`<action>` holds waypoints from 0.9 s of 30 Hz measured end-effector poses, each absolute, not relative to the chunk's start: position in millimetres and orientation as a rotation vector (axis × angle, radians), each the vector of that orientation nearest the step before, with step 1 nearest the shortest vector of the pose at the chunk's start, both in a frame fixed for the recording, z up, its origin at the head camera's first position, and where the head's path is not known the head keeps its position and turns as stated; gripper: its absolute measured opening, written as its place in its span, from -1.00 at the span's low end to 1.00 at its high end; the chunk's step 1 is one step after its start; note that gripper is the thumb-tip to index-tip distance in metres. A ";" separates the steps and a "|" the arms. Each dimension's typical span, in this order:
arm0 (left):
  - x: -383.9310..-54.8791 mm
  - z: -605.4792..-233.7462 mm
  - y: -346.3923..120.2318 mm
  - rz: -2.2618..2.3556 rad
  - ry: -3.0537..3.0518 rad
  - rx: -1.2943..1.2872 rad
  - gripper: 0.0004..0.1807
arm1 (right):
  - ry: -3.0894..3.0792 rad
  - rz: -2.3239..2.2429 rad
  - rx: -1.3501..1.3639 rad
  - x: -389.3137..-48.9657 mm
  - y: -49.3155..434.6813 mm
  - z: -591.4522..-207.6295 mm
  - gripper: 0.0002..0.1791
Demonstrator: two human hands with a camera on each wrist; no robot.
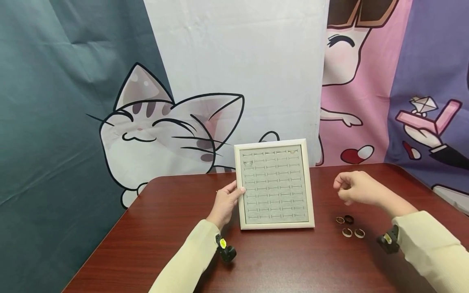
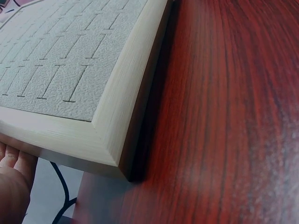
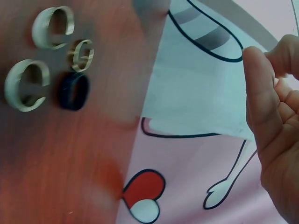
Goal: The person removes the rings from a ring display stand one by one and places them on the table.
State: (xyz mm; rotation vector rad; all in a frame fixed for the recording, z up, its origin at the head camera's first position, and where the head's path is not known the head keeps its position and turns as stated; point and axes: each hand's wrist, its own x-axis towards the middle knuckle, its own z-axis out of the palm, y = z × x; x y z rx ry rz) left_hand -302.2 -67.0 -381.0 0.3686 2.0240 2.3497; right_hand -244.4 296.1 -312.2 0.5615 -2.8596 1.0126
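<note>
My left hand (image 1: 224, 203) grips the left edge of a cream-framed ring display board (image 1: 275, 185) that stands tilted on the table, thumb on the front. The grey panel has rows of slots. One ring (image 1: 248, 162) sits at its upper left, another ring (image 1: 292, 152) at its top right. My right hand (image 1: 357, 188) hovers right of the board, fingers loosely curled, with nothing visible between them. Below it on the table lie a black ring (image 3: 74, 91), a thin gold ring (image 3: 81, 56) and two wider pale open rings (image 3: 27, 85).
The dark red wooden table (image 1: 176, 211) reaches back to a cartoon-printed cloth backdrop (image 1: 238, 53). Black wrist cameras (image 1: 227, 252) are strapped to both sleeves. In the left wrist view, a black cable (image 2: 60, 182) hangs beyond the table edge.
</note>
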 end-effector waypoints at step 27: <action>-302.0 -381.7 -68.2 2.311 2.041 0.381 -0.51 | -2.760 0.932 0.555 -282.4 234.7 -264.9 -0.88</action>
